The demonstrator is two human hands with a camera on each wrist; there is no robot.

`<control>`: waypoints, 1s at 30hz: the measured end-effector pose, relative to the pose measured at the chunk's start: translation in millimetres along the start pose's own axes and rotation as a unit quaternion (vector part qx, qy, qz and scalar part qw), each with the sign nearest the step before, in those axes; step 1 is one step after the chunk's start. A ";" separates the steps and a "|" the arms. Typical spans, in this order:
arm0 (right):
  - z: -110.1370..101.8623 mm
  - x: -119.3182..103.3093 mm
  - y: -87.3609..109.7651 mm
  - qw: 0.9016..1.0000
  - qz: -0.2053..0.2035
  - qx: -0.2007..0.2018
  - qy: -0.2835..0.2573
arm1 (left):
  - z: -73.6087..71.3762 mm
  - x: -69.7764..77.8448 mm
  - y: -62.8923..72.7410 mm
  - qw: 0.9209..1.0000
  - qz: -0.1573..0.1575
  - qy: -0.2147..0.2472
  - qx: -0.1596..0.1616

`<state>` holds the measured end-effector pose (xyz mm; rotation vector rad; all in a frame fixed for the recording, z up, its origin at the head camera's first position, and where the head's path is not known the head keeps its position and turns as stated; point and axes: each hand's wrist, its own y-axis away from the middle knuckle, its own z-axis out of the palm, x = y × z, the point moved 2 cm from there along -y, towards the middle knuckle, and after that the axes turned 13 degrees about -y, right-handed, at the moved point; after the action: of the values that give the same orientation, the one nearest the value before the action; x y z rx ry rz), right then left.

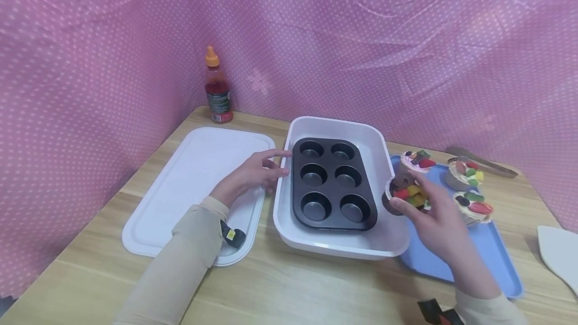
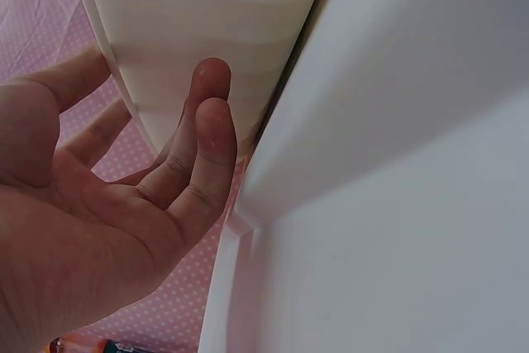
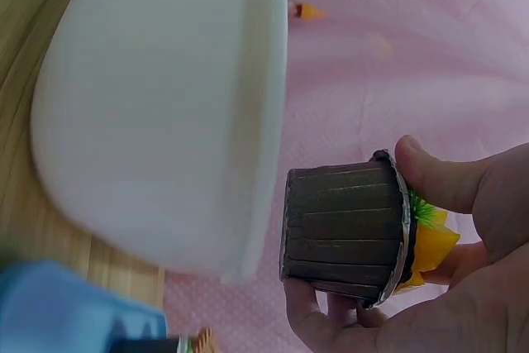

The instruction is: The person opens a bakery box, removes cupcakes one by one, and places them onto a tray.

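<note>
My right hand [image 1: 440, 224] pinches a cupcake [image 3: 343, 225] in a brown pleated wrapper, with yellow and red fruit on top. It is held above the right rim of a white plastic tub [image 1: 334, 250]; in the right wrist view the cupcake is tilted on its side. Inside the tub lies a dark muffin tin [image 1: 331, 184] with several round cups, none holding anything. My left hand [image 1: 248, 177] is at the tub's left rim, its fingers loosely bent and fingertips at the edge. More fruit-topped cupcakes [image 1: 474, 207] stand on a blue tray [image 1: 485, 255] at the right.
A white cutting board [image 1: 198, 184] lies left of the tub. A red sauce bottle [image 1: 219, 92] with an orange cap stands at the back left. Tongs [image 1: 487, 162] lie behind the blue tray, and a white flat object [image 1: 560, 252] is at the far right.
</note>
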<state>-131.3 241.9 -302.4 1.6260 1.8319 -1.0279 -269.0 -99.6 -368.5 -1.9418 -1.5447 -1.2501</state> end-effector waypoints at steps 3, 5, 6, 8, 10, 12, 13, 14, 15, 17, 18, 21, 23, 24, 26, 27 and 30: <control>-9.5 7.6 3.8 1.000 -0.021 0.014 0.012 | 0.3 -0.3 -0.4 1.000 0.000 -0.001 0.000; -15.0 12.9 6.4 0.999 -0.027 0.022 0.016 | 0.6 -0.6 -0.8 1.000 0.000 0.001 0.000; -17.5 15.9 7.9 0.999 -0.022 0.024 0.018 | 0.6 -0.7 -0.7 1.000 0.001 0.002 -0.001; -21.9 20.6 11.3 1.000 -0.005 0.024 0.017 | 0.6 -1.0 -0.5 1.000 0.001 0.005 -0.001; -25.6 25.1 14.9 0.999 0.017 0.022 0.017 | 0.5 -1.1 -0.1 1.000 0.001 0.009 -0.001; -28.7 29.2 18.5 0.999 0.039 0.016 0.024 | 0.4 -1.1 0.3 1.000 0.002 0.011 -0.001; -30.2 31.0 20.3 0.998 0.047 0.015 0.026 | 0.4 -1.1 0.4 1.000 0.002 0.012 -0.001; -31.5 33.3 21.8 0.998 0.056 0.012 0.029 | 0.5 -1.1 0.3 1.000 0.002 0.014 -0.001; -32.8 35.5 23.3 0.997 0.066 0.010 0.032 | 0.6 -1.0 0.1 1.000 0.004 0.014 -0.002; -34.1 40.5 24.5 0.996 0.086 0.003 0.038 | 0.2 -1.6 -0.3 1.000 0.005 0.013 -0.002; -34.8 42.9 24.9 0.995 0.097 0.000 0.038 | 0.1 -2.0 -0.7 1.000 0.006 0.014 -0.002; -36.7 49.4 25.6 0.992 0.118 -0.007 0.043 | -0.1 -2.8 -1.5 1.000 0.009 0.010 -0.003; -36.9 53.5 26.3 0.992 0.121 -0.010 0.047 | 0.0 -3.3 -1.6 1.000 0.008 0.009 -0.003; -36.5 55.6 26.8 0.992 0.119 -0.009 0.048 | 0.0 -3.1 -1.3 1.000 0.009 0.009 -0.003; -35.3 60.1 27.7 0.993 0.106 -0.005 0.047 | 0.2 -2.8 -1.0 1.000 0.009 0.010 -0.002; -34.5 62.7 28.2 0.994 0.102 -0.004 0.046 | 0.4 -2.5 -0.9 1.000 0.010 0.012 -0.002; -32.0 70.6 28.9 0.995 0.089 -0.003 0.044 | 1.0 -1.4 -1.0 1.000 0.012 0.015 -0.002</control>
<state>-111.7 310.9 -343.5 1.8201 1.7049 -0.8865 -269.5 -99.4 -370.5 -1.9290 -1.5019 -1.2678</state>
